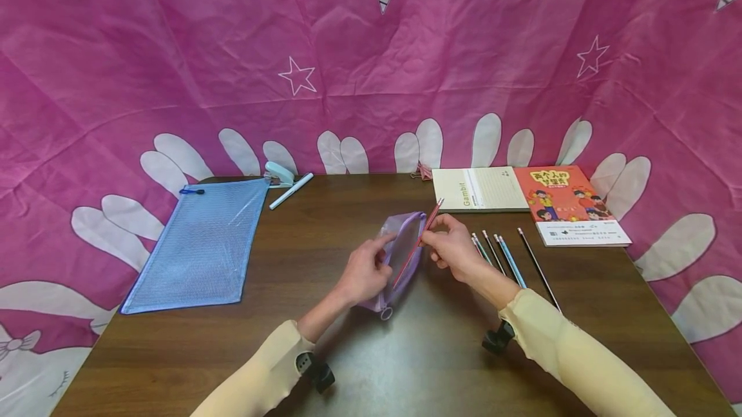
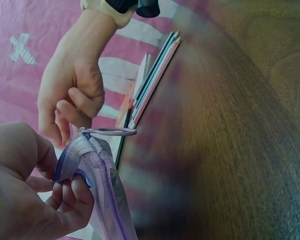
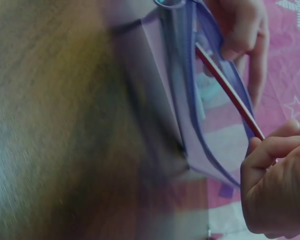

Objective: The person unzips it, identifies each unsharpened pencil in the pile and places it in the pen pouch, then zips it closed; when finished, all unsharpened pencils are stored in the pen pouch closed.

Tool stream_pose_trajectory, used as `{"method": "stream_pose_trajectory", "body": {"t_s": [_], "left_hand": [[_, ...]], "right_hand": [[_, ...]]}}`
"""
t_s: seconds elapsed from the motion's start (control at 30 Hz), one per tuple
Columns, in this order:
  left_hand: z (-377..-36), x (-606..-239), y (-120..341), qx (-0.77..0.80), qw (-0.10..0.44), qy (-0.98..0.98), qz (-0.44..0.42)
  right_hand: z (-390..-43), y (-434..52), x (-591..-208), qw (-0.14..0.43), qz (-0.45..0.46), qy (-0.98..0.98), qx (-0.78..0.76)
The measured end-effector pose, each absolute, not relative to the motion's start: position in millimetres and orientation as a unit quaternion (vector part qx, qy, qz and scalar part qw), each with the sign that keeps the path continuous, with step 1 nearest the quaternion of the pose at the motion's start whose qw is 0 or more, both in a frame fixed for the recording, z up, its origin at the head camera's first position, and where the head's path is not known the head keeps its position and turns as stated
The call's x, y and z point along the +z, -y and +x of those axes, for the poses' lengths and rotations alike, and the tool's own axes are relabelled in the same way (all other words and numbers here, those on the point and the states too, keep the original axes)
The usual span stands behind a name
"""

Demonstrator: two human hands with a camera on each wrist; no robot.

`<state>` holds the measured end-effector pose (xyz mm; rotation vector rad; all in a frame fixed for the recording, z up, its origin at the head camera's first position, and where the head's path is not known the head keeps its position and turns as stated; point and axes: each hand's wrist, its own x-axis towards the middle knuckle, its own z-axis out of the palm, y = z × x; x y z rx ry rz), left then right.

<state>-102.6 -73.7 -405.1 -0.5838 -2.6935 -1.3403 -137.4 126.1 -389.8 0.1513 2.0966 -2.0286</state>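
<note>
A translucent purple zip pouch (image 1: 414, 270) stands tilted with its zipper mouth spread wide. My left hand (image 1: 366, 270) grips one side of it; in the left wrist view the fingers (image 2: 80, 197) curl over the zipper edge. A ring pull (image 2: 110, 131) hangs at the pouch's near end. Between thumb and fingers, my right hand (image 1: 455, 248) pinches a red pencil (image 3: 231, 92) near its upper end. The pencil slants down into the pouch mouth, its lower part within the opening. Several pencils (image 1: 504, 252) lie beside the right hand, partly hidden by the forearm.
A blue mesh zip bag (image 1: 197, 246) lies at the left. Behind it are a mint stapler (image 1: 280, 174) and a pale blue pen (image 1: 292, 191). A notebook (image 1: 493, 190), a red picture book (image 1: 570, 201) and a red binder clip (image 1: 425, 172) sit along the back, before a pink curtain (image 1: 359, 37).
</note>
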Motion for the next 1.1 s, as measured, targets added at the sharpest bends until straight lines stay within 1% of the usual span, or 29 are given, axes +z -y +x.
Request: {"method": "stream_pose_trajectory", "body": {"t_s": [0.23,0.47,0.7,0.93,1.1], "left_hand": [[-102.1,-404.2,73.4,-0.438,0.032,0.880,-0.181],[-101.2,-404.2,72.8,-0.445,0.026,0.877,-0.179],[-100.9,-403.9,72.6,-0.450,0.015,0.877,-0.169],[-99.8,-403.5,71.3,-0.449,0.023,0.876,-0.174],[-100.0,-404.2,70.6,-0.443,0.035,0.877,-0.185]], "right_hand": [[-130.7,-108.2,-403.6,0.112,0.050,-0.730,-0.673],[-126.4,-96.6,-406.1,0.097,0.061,-0.756,-0.644],[-126.3,-94.8,-406.8,0.106,0.082,-0.761,-0.635],[-123.3,-92.3,-407.7,0.112,0.075,-0.756,-0.641],[-121.7,-92.2,-405.5,0.098,0.050,-0.770,-0.628]]}}
